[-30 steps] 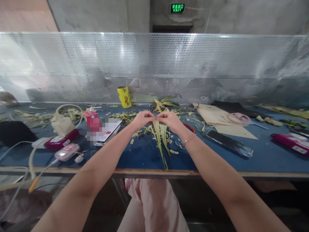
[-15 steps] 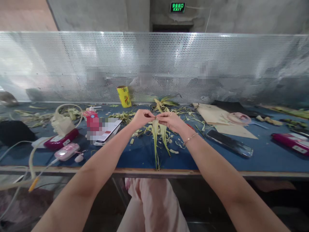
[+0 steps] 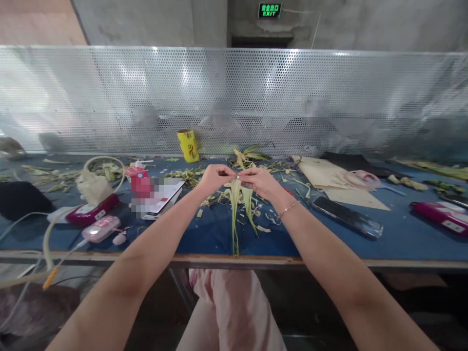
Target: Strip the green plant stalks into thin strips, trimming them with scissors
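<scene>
My left hand (image 3: 218,177) and my right hand (image 3: 256,181) meet fingertip to fingertip above the middle of the table. Both pinch the top of a long pale-green leaf strip (image 3: 235,209), which looks like a corn husk and hangs down toward the table's front edge. A small white bit shows between the fingertips. Just right of it, below my right hand, is a second pale leaf piece (image 3: 250,209); whether it is held too, I cannot tell. Thin curled peelings (image 3: 224,196) lie on the blue table under my hands.
On the blue table (image 3: 208,243), a phone (image 3: 347,217) and brown paper (image 3: 321,175) lie to the right. Leftward are a white-screened device (image 3: 166,195), a pink case (image 3: 102,229) and a red box (image 3: 139,183). A yellow roll (image 3: 187,146) stands before the perforated metal screen (image 3: 248,92).
The hanging leaf's lower tip has swung left, from right of centre to nearly straight down. My hands stay together in almost the same place, still pinching; a white bit now shows between them.
</scene>
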A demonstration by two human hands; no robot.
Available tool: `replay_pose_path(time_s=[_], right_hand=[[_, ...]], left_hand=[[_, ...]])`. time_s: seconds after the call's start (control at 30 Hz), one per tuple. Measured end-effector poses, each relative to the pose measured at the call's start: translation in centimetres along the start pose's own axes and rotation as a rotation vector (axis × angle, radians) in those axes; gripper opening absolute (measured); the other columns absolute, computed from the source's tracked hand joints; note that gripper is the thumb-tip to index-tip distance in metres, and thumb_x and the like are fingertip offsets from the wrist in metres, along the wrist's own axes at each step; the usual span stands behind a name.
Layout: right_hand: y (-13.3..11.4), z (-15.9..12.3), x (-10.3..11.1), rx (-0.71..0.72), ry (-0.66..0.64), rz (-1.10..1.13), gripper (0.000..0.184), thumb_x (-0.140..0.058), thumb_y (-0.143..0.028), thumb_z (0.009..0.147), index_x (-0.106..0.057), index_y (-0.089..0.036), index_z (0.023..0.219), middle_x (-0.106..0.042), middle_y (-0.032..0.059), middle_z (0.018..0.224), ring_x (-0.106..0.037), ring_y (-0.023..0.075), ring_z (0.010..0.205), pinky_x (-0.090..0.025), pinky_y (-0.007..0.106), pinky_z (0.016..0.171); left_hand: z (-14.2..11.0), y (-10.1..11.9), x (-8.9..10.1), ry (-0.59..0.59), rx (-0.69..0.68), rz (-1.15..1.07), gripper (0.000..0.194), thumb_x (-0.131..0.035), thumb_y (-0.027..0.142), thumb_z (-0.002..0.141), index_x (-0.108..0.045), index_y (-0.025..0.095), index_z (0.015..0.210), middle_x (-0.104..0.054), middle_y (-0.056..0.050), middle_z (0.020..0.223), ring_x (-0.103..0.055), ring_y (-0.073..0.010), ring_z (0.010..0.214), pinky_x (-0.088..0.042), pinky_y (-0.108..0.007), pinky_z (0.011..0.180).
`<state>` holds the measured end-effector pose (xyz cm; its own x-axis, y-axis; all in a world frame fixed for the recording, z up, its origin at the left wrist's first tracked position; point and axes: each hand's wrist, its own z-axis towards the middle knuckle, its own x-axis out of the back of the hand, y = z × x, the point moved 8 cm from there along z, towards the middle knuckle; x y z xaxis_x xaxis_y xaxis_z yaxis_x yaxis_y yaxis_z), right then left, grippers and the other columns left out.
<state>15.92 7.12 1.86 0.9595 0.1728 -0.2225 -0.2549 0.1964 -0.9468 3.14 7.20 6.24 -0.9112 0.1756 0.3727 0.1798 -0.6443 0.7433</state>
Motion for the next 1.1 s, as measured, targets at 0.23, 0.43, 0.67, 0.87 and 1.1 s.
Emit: replay_pose_path(time_s=[0.23,0.43,0.67,0.87,1.1], right_hand=[[-1.4,-0.4,0.0,0.132,0.003,-0.303,0.020,-0.077,-0.029,0.056,-0.067,-0.017,0.069,-0.065,0.0001,0.062,-0.061,0.0104,0.059,-0.053,0.027,0.068],[-2.8,-1.1,-0.8,0.226,-0.014,-0.550,0.018,-0.072,-0.032,0.062,-0.067,-0.016,0.069,-0.067,0.0028,0.063,-0.063,0.0152,0.060,-0.054,0.031,0.066],[-3.3,-1.1,-0.5,0.269,0.043,-0.625,0.011,-0.067,-0.026,0.065,-0.066,-0.016,0.069,-0.067,0.0036,0.064,-0.062,0.0150,0.059,-0.052,0.030,0.063],[-3.7,-1.2,-0.5,0.298,0.052,-0.604,0.010,-0.067,-0.025,0.062,-0.067,-0.016,0.067,-0.068,0.0040,0.065,-0.062,0.0158,0.063,-0.051,0.031,0.066],[-3.5,-1.4,-0.6,0.278,0.025,-0.581,0.013,-0.071,-0.027,0.059,-0.067,-0.017,0.066,-0.068,0.0038,0.066,-0.061,0.0159,0.065,-0.049,0.031,0.067]], left_hand=[[0.0,-0.1,0.0,-0.035,0.013,0.120,0.013,-0.064,0.024,0.065,-0.066,0.014,0.072,-0.065,-0.003,0.067,-0.058,-0.0102,0.062,-0.046,-0.023,0.060],[-0.1,-0.5,-0.1,-0.069,0.062,0.138,0.011,-0.062,0.023,0.068,-0.065,0.015,0.073,-0.064,-0.001,0.063,-0.059,-0.0109,0.060,-0.047,-0.022,0.058],[-0.2,-0.6,-0.5,-0.094,0.079,0.090,0.010,-0.061,0.024,0.070,-0.063,0.015,0.073,-0.063,0.000,0.060,-0.058,-0.0095,0.056,-0.048,-0.022,0.057],[-0.3,-1.1,-1.0,-0.135,0.159,-0.087,0.021,-0.071,0.027,0.060,-0.062,0.012,0.071,-0.064,-0.002,0.062,-0.058,-0.0089,0.056,-0.050,-0.024,0.059],[-0.2,-1.0,-0.7,-0.097,0.092,-0.053,0.016,-0.069,0.024,0.057,-0.062,0.011,0.065,-0.063,-0.002,0.063,-0.056,-0.0084,0.057,-0.047,-0.024,0.059]])
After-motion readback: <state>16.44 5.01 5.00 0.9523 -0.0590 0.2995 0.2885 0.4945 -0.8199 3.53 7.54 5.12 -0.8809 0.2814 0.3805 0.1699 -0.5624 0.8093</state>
